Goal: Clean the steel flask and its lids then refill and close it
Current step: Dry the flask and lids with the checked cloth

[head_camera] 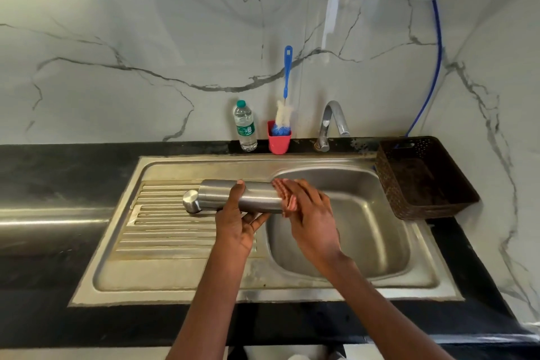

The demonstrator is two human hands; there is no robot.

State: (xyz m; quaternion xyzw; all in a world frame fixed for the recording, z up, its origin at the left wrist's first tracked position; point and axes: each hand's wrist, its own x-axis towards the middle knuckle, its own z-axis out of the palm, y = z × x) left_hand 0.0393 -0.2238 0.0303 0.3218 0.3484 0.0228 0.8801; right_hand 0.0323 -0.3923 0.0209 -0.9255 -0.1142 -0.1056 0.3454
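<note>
A brushed steel flask [257,196] lies level over the sink's drainboard, its base end pointing right toward the basin. My left hand [237,221] grips its middle from below, thumb over the top. My right hand [309,213] presses a pink-red cloth [285,194] around the flask's right end. A rounded steel lid [191,201] rests on the ribbed drainboard just left of the flask's other end. The flask's mouth is not visible.
The steel sink [380,242] has its basin on the right and a curved tap [331,123] behind. A clear water bottle [245,126] and a pink cup with a blue bottle brush [280,137] stand at the back. A brown perforated basket [423,178] sits at right.
</note>
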